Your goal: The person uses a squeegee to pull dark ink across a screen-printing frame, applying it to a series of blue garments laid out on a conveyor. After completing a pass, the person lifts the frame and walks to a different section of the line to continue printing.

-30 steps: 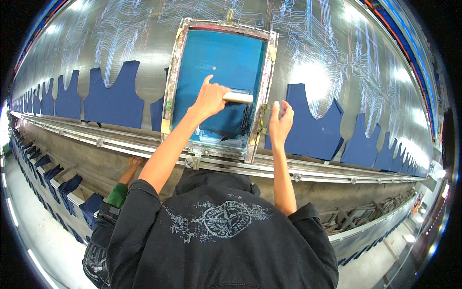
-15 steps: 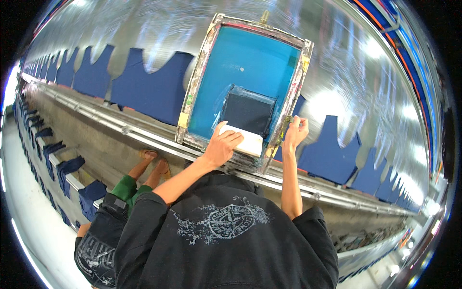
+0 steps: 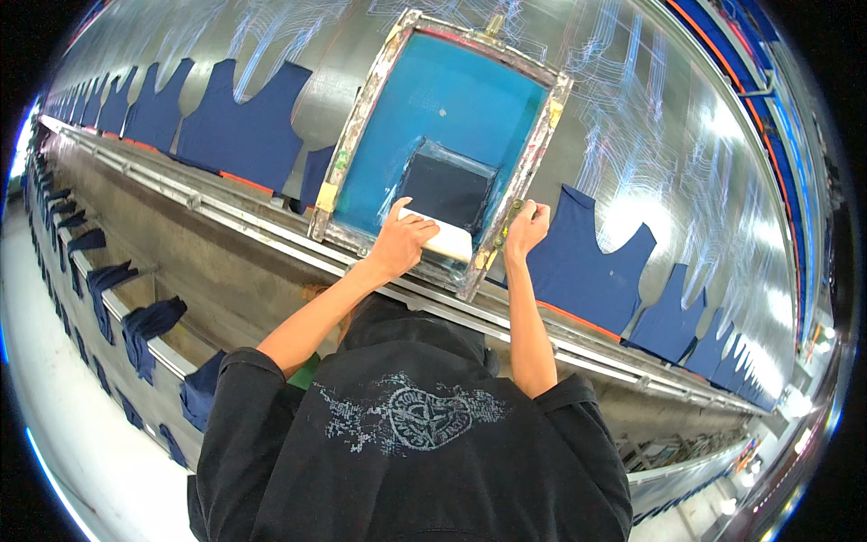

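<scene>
Squeegee (image 3: 438, 239) sits at the near edge of the screen frame (image 3: 354, 135), my left hand (image 3: 400, 242) clamped over it. My right hand (image 3: 526, 226) grips the frame's right rail, fingers curled. Stroke looks finished on this blue garment; 1 dark patch shows in the mesh (image 3: 452, 99). Further blue pieces (image 3: 244, 122) line the long table (image 3: 271, 36).

Squeegee (image 3: 440, 239): pale, whitish bar with a broad flat body, lying crosswise near the lower edge of the screen, partly covered at its left end. Screen-printing frame (image 3: 533, 172): rectangular, worn metal border with yellowish marks at the lower corners, stretched bright blue mesh showing a dark navy rectangular patch in the lower middle and one small pale spot higher up; it lies flat on the long table, tilted slightly clockwise in view, over a navy garment piece.
</scene>
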